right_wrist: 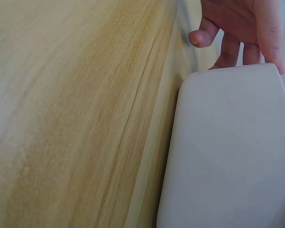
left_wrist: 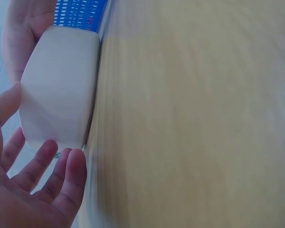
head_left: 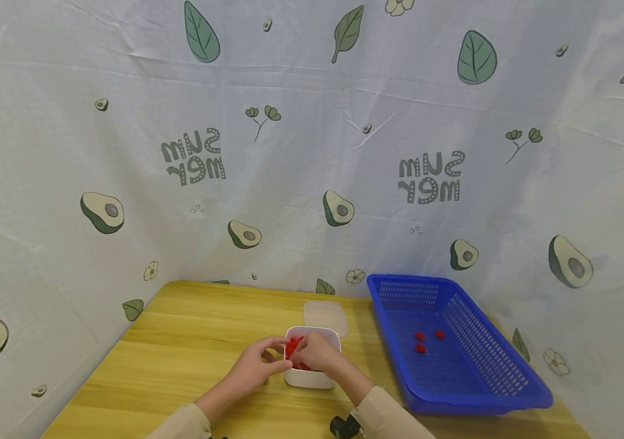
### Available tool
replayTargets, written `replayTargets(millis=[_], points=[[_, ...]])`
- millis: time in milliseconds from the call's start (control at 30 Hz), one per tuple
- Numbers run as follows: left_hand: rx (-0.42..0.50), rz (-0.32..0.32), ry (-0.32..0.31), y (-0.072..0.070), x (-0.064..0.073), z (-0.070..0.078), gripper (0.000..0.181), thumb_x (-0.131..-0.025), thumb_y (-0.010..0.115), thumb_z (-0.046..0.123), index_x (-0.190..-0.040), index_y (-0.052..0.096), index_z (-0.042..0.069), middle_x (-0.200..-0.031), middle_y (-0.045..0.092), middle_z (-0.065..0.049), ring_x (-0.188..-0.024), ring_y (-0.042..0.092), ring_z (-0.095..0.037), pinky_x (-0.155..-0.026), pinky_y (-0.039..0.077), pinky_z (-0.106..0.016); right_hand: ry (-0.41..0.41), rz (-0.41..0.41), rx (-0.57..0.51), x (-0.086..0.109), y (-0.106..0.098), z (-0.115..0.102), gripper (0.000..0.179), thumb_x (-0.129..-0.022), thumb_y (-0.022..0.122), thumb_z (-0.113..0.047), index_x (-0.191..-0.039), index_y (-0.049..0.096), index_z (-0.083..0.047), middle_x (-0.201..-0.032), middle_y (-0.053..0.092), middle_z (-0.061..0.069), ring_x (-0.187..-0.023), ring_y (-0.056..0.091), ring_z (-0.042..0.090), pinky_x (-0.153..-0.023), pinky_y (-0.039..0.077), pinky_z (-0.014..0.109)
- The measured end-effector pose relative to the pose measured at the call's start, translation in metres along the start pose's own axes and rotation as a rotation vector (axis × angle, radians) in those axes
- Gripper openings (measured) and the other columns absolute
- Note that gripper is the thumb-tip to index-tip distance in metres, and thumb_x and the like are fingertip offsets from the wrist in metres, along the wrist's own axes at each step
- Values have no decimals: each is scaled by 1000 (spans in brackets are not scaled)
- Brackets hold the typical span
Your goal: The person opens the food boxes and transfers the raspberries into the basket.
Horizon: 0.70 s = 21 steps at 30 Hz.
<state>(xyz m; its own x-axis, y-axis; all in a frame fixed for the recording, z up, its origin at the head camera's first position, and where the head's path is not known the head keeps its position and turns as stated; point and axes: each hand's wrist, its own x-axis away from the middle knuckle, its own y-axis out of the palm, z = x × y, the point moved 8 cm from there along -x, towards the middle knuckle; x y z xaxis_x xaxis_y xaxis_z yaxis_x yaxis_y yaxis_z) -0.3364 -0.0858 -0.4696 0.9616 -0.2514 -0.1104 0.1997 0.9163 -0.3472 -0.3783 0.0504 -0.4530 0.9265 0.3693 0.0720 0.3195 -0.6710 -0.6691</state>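
Observation:
A white rounded box (head_left: 309,379) stands on the wooden table, holding several small red pieces (head_left: 293,347). At its left side is my left hand (head_left: 257,364); in the left wrist view its fingers (left_wrist: 47,154) are spread and loosely bent, fingertips against the box's end wall, with the thumb at the rim. My right hand (head_left: 319,352) reaches down into the box from the right. Its fingertips are among the red pieces, and whether they pinch one is hidden. In the right wrist view the box wall (right_wrist: 228,147) covers the inside.
A pale flat lid (head_left: 325,316) lies behind the box. To the right stands a blue perforated basket (head_left: 454,372) with three small red pieces (head_left: 420,348) on its floor. A dark object (head_left: 345,427) shows by the right sleeve. A printed curtain (head_left: 290,183) hangs behind the table.

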Motion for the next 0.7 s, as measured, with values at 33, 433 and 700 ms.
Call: replayTargets(millis=[33,433,700], points=[[-1,-1,-1,0,0,0,51,-91,75,34,-135,60,12,-117,59,-9,-92,59,-22,-60,52,-32,-4,2,-4,0,0,0,11,-84,78,-12,-78,74,-4,-77,65,2,-73,54,19,-64,51,32],[-13,5,-9,1,3,1,49,-91,75,33,-134,61,13,-119,60,-9,-94,58,-22,-62,53,-33,-13,8,-17,0,-2,-3,12,-85,77,-10,-75,71,-6,-65,60,2,-54,46,14,-46,37,23],[2,3,-11,1,2,1,48,-91,75,33,-134,61,16,-119,61,-9,-93,58,-22,-62,52,-33,19,2,9,-2,-8,-5,13,-87,75,-13,-75,73,-8,-58,53,-1,-43,32,11,-41,28,22]])
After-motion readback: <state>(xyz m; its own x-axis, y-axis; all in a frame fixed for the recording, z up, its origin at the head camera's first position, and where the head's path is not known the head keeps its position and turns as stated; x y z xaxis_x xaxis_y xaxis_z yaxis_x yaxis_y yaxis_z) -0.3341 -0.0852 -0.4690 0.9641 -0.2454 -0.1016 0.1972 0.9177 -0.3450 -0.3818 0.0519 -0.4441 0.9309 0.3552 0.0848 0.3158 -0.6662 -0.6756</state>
